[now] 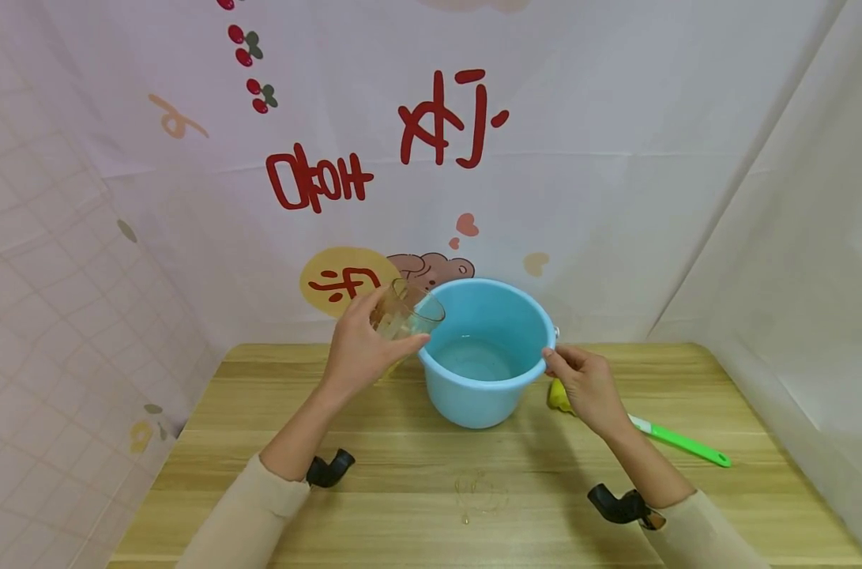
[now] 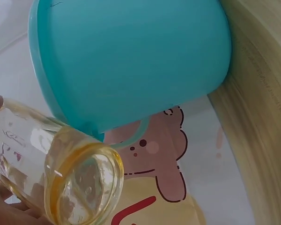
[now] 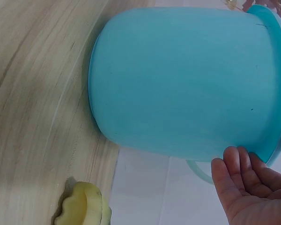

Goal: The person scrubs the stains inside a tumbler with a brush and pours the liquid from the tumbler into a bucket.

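My left hand (image 1: 359,348) grips a clear, amber-tinted glass (image 1: 411,314), tilted with its mouth toward the bucket's left rim. In the left wrist view the thick base of the glass (image 2: 23,154) faces the camera. A light blue bucket (image 1: 473,405) stands upright on the table with some water (image 1: 476,359) in the bottom. At the bucket's right rim, my right hand (image 1: 589,387) pinches the edge between thumb and fingers. The right wrist view shows curled fingers (image 3: 239,171) under that rim.
Behind the right hand lies a brush with a yellow sponge head (image 1: 560,395) and a green handle (image 1: 690,447). A wet ring (image 1: 482,496) marks the wooden table (image 1: 402,514) in front. A printed white cloth (image 1: 580,158) hangs close behind the bucket.
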Motion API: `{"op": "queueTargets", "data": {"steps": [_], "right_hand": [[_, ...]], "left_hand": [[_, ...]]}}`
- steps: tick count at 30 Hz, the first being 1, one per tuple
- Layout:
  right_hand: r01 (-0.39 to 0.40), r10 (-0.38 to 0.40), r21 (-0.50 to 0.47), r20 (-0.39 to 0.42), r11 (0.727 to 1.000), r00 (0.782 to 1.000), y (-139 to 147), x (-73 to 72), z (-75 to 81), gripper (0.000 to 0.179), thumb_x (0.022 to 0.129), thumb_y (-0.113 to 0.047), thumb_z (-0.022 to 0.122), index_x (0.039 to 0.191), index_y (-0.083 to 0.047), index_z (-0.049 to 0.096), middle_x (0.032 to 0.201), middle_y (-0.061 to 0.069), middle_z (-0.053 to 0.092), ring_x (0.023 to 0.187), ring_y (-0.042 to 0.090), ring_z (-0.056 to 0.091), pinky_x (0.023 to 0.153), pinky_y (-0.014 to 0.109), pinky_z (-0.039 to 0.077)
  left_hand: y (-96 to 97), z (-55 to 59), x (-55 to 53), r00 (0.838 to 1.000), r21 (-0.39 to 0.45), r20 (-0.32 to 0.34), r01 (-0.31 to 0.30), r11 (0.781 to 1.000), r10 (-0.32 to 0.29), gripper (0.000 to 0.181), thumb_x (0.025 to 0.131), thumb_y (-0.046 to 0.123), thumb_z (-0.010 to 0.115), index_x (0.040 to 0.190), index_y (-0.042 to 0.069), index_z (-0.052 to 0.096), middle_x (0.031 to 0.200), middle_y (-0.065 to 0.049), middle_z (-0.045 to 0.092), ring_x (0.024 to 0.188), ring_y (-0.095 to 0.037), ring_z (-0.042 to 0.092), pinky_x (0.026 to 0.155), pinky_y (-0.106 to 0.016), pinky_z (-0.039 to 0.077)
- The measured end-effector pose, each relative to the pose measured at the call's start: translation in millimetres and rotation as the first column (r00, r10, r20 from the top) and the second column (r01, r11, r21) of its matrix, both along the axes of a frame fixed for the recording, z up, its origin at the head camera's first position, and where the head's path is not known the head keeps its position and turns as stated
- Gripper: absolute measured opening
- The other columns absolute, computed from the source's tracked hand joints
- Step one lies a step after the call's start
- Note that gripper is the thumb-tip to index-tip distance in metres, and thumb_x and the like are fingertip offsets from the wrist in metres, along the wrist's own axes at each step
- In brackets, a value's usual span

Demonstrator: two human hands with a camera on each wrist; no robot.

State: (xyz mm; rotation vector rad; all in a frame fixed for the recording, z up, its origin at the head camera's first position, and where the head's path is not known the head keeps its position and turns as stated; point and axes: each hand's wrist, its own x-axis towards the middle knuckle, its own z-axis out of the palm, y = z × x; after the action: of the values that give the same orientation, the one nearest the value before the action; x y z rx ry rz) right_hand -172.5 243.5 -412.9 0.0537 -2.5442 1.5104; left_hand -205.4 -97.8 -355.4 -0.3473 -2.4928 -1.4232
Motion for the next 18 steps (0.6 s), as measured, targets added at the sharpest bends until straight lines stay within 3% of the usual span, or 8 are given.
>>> {"op": "queueTargets", "data": {"steps": [8, 18], "right_hand": [[0.0, 0.0, 0.0, 0.005, 1.0, 1.0, 0, -0.7, 0.0, 0.048, 0.108, -0.035, 0.061, 0.131, 0.007, 0.068, 0.114, 0.021, 0.074, 0.104, 0.038, 0.073, 0.083, 0.015, 0.053], [-0.002, 0.002, -0.012, 0.003, 1.0, 1.0, 0, -0.2, -0.4, 0.047, 0.108, -0.034, 0.061, 0.131, 0.006, 0.068, 0.115, 0.021, 0.074, 0.104, 0.04, 0.072, 0.083, 0.014, 0.052]], "left_hand": [[3.8, 9.1, -0.9, 1.0, -0.126, 0.0, 0.021, 0.992, -0.021, 0.095, 0.075, 0.046, 0.094, 0.154, 0.013, 0.051, 0.151, -0.009, 0.051, 0.136, -0.032, 0.05, 0.101, -0.062, 0.051], [5.9, 16.1, -1.7, 0.999, -0.194, -0.019, 0.045, 0.98, -0.049, 0.092, 0.075, 0.045, 0.093, 0.153, 0.017, 0.053, 0.14, -0.007, 0.058, 0.122, -0.029, 0.056, 0.094, -0.055, 0.056]]}}
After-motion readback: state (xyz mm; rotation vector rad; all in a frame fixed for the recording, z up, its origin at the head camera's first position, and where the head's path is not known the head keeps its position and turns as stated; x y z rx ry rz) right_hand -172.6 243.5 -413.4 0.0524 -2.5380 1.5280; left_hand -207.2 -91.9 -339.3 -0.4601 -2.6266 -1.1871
